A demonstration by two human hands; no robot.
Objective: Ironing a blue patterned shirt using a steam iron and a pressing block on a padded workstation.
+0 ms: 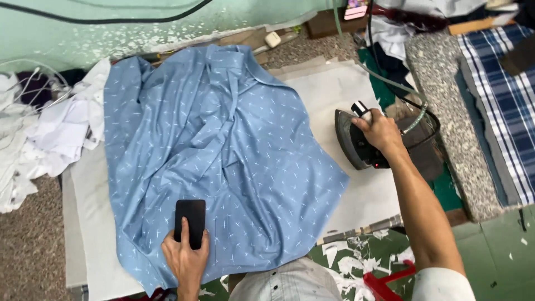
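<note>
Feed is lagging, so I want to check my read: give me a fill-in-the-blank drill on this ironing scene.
1. The right hand grips the handle of an ___.
2. The left hand presses a black ___ pad on the shirt.
3. The shirt is light ___ with small white marks.

Missing: iron; rectangular; blue

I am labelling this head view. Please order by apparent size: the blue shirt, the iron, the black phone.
1. blue shirt, far the largest
2. iron, gripped by the right hand
3. black phone, under the left hand, though nearer the camera
</note>
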